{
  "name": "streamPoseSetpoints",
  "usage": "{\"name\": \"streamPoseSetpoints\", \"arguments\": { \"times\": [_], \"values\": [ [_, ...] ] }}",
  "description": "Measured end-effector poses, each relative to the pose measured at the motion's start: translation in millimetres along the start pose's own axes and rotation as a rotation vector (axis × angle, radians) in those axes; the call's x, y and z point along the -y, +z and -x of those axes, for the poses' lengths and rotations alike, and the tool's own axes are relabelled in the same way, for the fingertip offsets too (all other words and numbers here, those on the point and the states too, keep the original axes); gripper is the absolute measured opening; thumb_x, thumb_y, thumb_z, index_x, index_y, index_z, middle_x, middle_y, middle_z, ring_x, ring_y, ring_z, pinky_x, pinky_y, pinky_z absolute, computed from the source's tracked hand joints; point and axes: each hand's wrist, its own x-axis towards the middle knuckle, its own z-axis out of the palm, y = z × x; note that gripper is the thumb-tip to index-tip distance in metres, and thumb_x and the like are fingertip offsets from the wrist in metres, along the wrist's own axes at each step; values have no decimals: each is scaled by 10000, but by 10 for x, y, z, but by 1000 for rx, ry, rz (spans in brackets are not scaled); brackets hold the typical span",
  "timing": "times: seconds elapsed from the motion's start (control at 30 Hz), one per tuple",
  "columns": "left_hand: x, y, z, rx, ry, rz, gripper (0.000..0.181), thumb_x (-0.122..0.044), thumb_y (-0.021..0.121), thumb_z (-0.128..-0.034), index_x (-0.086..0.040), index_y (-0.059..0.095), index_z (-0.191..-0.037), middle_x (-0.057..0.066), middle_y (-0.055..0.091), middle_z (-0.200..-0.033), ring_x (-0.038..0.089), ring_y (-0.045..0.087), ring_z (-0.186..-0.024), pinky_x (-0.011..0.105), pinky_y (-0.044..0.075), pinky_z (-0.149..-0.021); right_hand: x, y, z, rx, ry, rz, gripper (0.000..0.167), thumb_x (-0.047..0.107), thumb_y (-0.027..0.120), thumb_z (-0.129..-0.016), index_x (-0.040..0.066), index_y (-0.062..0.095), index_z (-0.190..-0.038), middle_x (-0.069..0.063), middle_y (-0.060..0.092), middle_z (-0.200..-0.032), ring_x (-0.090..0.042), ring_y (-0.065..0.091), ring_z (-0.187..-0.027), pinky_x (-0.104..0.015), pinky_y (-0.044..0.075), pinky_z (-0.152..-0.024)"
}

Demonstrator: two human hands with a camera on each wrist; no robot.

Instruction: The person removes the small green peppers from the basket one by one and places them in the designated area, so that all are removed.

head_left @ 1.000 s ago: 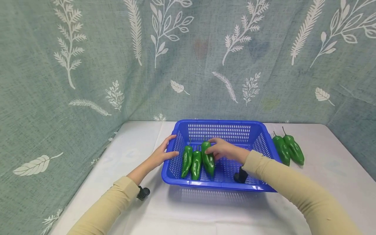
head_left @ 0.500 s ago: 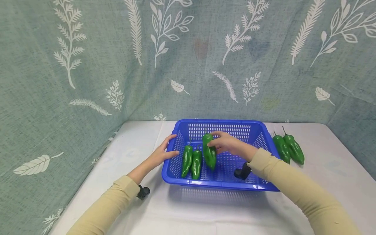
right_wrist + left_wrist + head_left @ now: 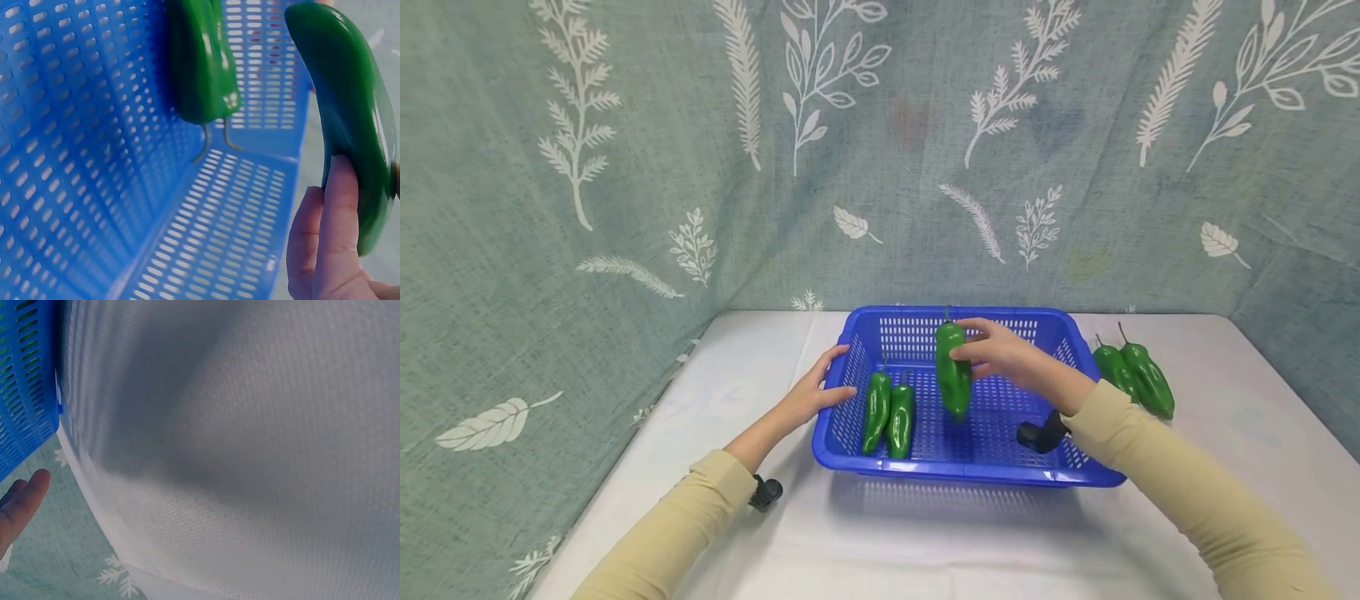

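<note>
My right hand (image 3: 1011, 360) holds a long green pepper (image 3: 952, 379) raised above the floor of a blue plastic basket (image 3: 947, 473). The right wrist view shows its fingers (image 3: 339, 219) against one side of the pepper (image 3: 350, 87). Inside the basket, toward its left end, two more green peppers (image 3: 901, 421) lie side by side with stems pointing to the back. At the basket's left rim, my left hand (image 3: 808, 396) rests with fingers and thumb spread apart. Only a few of its fingertips show in the left wrist view, near the basket's perforated wall (image 3: 28, 381).
Two green peppers (image 3: 1148, 382) lie together on the white-covered table (image 3: 1232, 417), just right of the basket. A green leaf-patterned cloth (image 3: 880, 167) hangs behind and to the left. Small black devices (image 3: 765, 493) are worn at both wrists.
My right hand has lifted the pepper from beside the other two in the basket and carried it up and to the right. My left hand has stayed at the rim.
</note>
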Motion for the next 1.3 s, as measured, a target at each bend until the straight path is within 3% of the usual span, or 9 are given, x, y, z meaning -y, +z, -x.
{"name": "streamPoseSetpoints", "arguments": {
  "times": [0.3, 0.7, 1.0, 1.3],
  "values": [
    [-287, 24, 154, 16, 1, -5, 704, -171, 553, -849, -83, 176, -1437, 324, 268, -1400, 479, 387, -1212, 504, 452, -912, 135, -176, 225, 2, -41, -11, 664, 86, 577, -861, 27, 227, -1423, -230, 448, -1238, -184, 597, -944, -418, 505, -861],
    [-332, 41, 158, 15, -9, -11, 703, -161, 547, -851, -89, 177, -1444, 307, 281, -1403, 466, 381, -1221, 512, 427, -942, 180, -551, 537, -26, -78, -36, 699, 81, 545, -884, 7, 133, -1443, -273, 336, -1327, -93, 615, -878, -379, 520, -835],
    [-295, 29, 144, 22, 8, 0, 707, -152, 551, -849, -63, 170, -1437, 338, 297, -1372, 481, 398, -1197, 492, 463, -904, 195, -921, 735, -77, -120, -83, 716, 95, 554, -889, 22, 113, -1449, 40, 547, -1038, -85, 617, -859, -283, 540, -723],
    [7, 2, 4, 3, 12, -3, 720, -228, 588, -844, -177, 191, -1443, 270, 316, -1395, 439, 411, -1209, 476, 469, -901, 145, -1315, 849, -118, -116, -175, 781, 80, 547, -897, 54, 14, -1467, 62, 556, -999, -84, 627, -806, -249, 538, -685]
  ]
}}
